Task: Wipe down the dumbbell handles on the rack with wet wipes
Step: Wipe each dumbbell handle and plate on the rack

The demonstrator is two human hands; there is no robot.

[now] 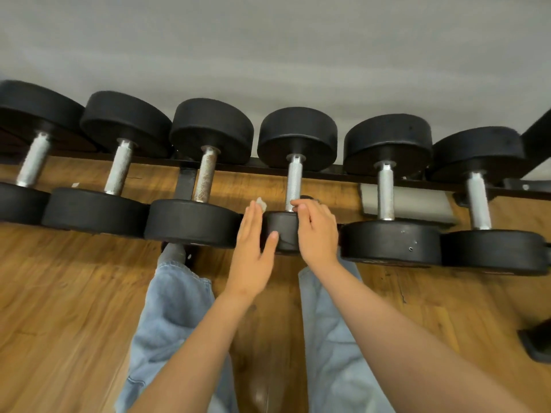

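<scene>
Before you, a black rack (186, 184) along a grey wall (268, 55) carries six dumbbells (387, 141) side by side, handles running front to back, the third handle (205, 177) from your left rust-speckled, over wood floor (74, 278).

Both arms extended forward, left hand (253, 248) flat, fingers straight, right hand (317, 231) loosely curled

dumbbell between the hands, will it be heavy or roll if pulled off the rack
The dumbbell is probably heavy for its size: it has thick black heads on a steel handle. Its round heads would likely roll on the wood floor. The knurled handle should resist slipping, though wetness from the wipe may make it slicker.
</scene>
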